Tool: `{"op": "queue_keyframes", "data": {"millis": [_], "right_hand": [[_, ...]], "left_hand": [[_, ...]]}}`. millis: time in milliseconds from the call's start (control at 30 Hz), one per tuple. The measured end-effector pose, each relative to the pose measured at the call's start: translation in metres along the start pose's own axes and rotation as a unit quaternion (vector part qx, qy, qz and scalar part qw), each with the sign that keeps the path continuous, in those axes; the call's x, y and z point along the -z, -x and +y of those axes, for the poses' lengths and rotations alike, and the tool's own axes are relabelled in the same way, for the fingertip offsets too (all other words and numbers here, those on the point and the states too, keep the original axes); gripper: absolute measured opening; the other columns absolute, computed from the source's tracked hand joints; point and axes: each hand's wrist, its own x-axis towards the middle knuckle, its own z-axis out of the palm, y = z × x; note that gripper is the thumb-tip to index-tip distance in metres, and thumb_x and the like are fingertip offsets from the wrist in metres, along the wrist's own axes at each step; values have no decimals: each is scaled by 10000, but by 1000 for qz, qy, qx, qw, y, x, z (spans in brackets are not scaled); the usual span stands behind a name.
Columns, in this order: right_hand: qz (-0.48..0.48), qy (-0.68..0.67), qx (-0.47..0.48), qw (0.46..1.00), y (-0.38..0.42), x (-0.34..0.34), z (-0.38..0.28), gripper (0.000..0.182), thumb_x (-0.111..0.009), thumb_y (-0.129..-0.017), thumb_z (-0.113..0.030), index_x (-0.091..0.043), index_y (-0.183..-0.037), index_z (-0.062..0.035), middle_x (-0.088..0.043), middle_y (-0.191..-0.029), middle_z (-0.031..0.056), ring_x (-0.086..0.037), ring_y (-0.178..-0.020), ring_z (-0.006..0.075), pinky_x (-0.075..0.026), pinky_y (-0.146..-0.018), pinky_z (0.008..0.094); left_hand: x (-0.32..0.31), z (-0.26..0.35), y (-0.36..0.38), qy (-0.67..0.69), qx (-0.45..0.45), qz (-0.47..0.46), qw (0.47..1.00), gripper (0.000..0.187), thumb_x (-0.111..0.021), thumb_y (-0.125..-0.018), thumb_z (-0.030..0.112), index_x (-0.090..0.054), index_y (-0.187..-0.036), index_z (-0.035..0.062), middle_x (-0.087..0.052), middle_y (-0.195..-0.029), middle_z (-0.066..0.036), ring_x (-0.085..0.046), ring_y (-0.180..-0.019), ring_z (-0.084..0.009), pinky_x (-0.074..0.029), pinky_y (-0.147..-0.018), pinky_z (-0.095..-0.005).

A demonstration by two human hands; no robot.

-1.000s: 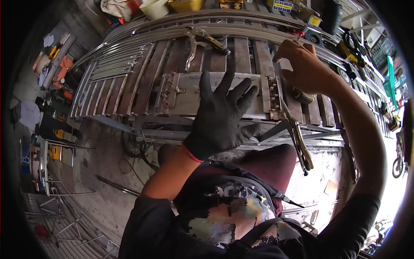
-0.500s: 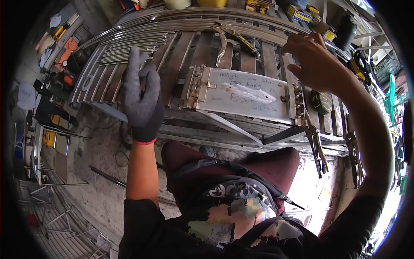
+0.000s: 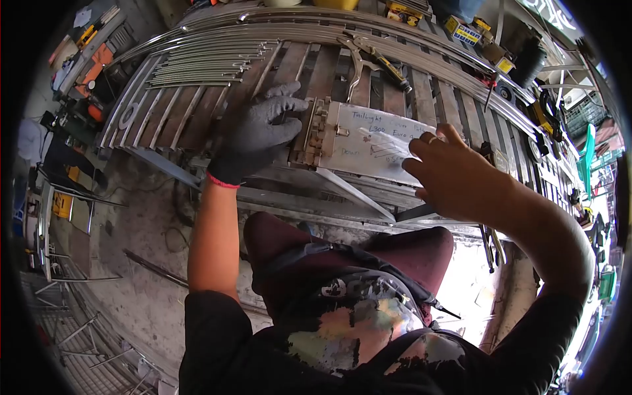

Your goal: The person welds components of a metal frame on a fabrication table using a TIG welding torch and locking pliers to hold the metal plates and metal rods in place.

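My left hand [image 3: 257,135] wears a dark grey glove with a red cuff. Its fingers are spread apart beside the left end of a flat metal plate [image 3: 355,148] with handwriting on it, and nothing shows in its grasp. My bare right hand [image 3: 457,172], with a ring on one finger, hovers over or touches the right part of that plate; its fingers are curved and apart, and it hides the plate's right end. At the plate's left edge sits a rusty hinge-like metal bracket [image 3: 311,131]. Locking pliers [image 3: 357,62] lie behind the plate.
The slatted metal bench [image 3: 187,112] carries a row of thin metal rods [image 3: 204,62] at the left. Long tubes [image 3: 296,29] run along its back. A yellow-and-black tool [image 3: 392,69] lies near the pliers. More locking pliers [image 3: 490,247] hang at the front right edge.
My left hand has swung right to the plate's left end. My right hand has come down and left from behind the bench's right side to over the plate.
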Motion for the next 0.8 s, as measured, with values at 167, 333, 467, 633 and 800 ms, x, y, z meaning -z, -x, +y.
{"op": "queue_keyframes", "data": {"millis": [167,333,467,633,800], "right_hand": [[24,-50,4,998,25,-6,-13,561,-877,-928,-243,-698,-1415,-28,-616,-1467,166,-553,-1489,311,-309,-1330,558],[52,-122,-35,991,47,5,-15,557,-874,-917,-185,-698,-1423,-33,-622,-1493,191,-546,-1508,354,-350,-1320,543],[64,-157,-112,979,69,14,-14,628,-937,-862,-121,-702,-1442,-82,-590,-1563,162,-489,-1528,441,-465,-1252,545],[105,-108,-135,979,91,28,-4,630,-915,-852,-112,-679,-1432,-45,-637,-1501,192,-603,-1444,393,-465,-1230,532],[147,-78,-160,973,66,28,21,567,-852,-946,-153,-656,-1465,-34,-669,-1428,214,-629,-1400,411,-495,-1211,530]], "left_hand": [[6,-16,-2,35,7,-101,994,380,-797,-1010,168,-803,-1374,63,-719,-1574,-123,-569,-1559,-346,-504,-1236,-419],[12,-19,-5,32,12,-145,989,428,-800,-1017,185,-792,-1434,87,-700,-1605,-106,-484,-1619,-377,-454,-1291,-445],[5,-29,-5,9,-24,-129,991,410,-801,-1007,172,-807,-1410,97,-682,-1620,-135,-504,-1601,-383,-449,-1296,-470],[10,-25,-3,-67,-114,-121,984,385,-778,-1010,130,-815,-1390,85,-676,-1618,-153,-521,-1587,-379,-448,-1296,-495],[3,-14,0,15,-2,-85,996,359,-764,-1041,100,-799,-1395,52,-703,-1575,-143,-603,-1518,-340,-488,-1256,-454]]}}
